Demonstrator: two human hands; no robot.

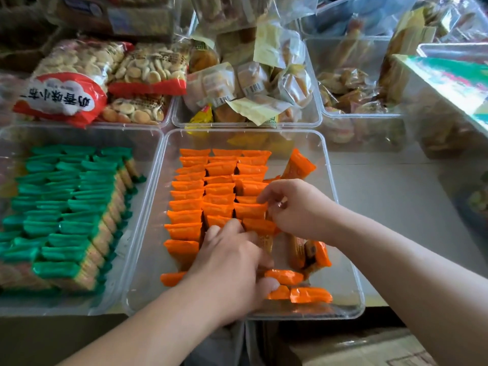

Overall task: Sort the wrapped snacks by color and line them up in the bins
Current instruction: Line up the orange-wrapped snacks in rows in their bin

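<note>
When standing the shiny orange wrapped snacks up in rows, keep each new pack straight and tight against the last one. Three rows so far, in the middle of the big see-through plastic bin, running from 12 o'clock down toward 6 o'clock.

Left hand at 6 o'clock of the rows, fingers bent down over the near end of the middle row. Cannot tell if gripping a pack or only pressing. Right hand at 3 o'clock, fingers curled, pinching a pack in the right-hand row.

Best to hold the row still with one hand and slide the new pack in with the other, to stop any tipping. Then reach for the loose flat packs at 5 o'clock and the leaning pack at 1 o'clock.

Go gently. Slippery, crinkly wrappers, puffy like little pillows, with flat pinched ends. Easy to squash and quick to slide. Hard, smooth bin walls, good for pushing a row against.

Small green wrapped snacks already in neat rows in the other see-through bin at 9 o'clock. Keep orange apart from green.
</note>
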